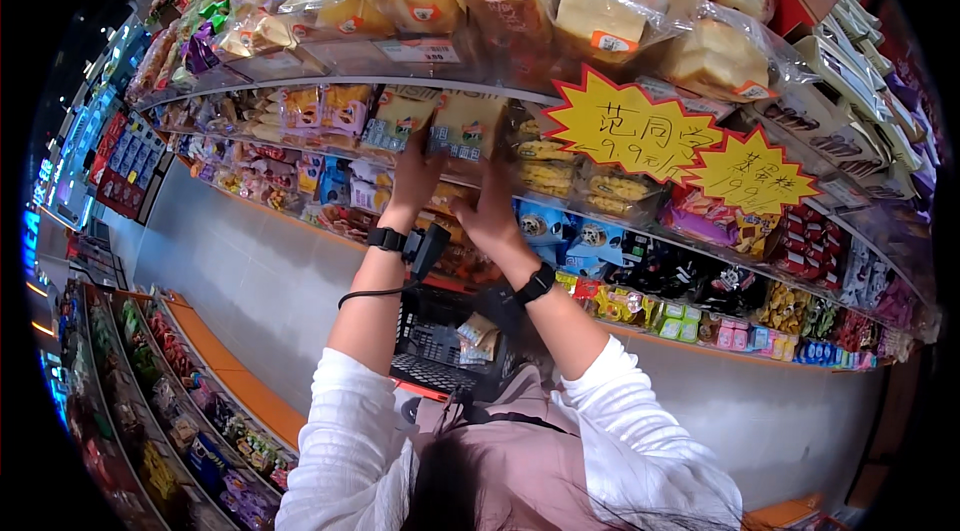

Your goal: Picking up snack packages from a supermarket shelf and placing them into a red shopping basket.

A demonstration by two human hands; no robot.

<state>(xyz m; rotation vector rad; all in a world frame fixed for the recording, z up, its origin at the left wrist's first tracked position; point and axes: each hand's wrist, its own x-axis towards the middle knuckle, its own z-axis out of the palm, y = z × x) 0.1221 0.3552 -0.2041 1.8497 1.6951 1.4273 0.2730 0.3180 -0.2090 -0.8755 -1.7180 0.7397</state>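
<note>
Both my hands reach into the second shelf of a bread display. My left hand [421, 169] is at the gap between two flat clear-wrapped bread packs, the left pack [396, 117] and the right pack [469, 118]. At the lower right edge of the right pack is my right hand [491, 207], its thumb held out to the left. Its other fingers are dim and blurred, so the grip is unclear. Each wrist wears a black strap; a device with a cable [427, 253] sits at the left one.
Below me stands a black shopping basket [427, 366] with small packets [477, 336] inside. Wrapped loaves [600, 13] line the upper shelf. Yellow starburst price signs [630, 126] jut out at right. Another snack rack [202, 411] stands lower left, across the grey floor [232, 231].
</note>
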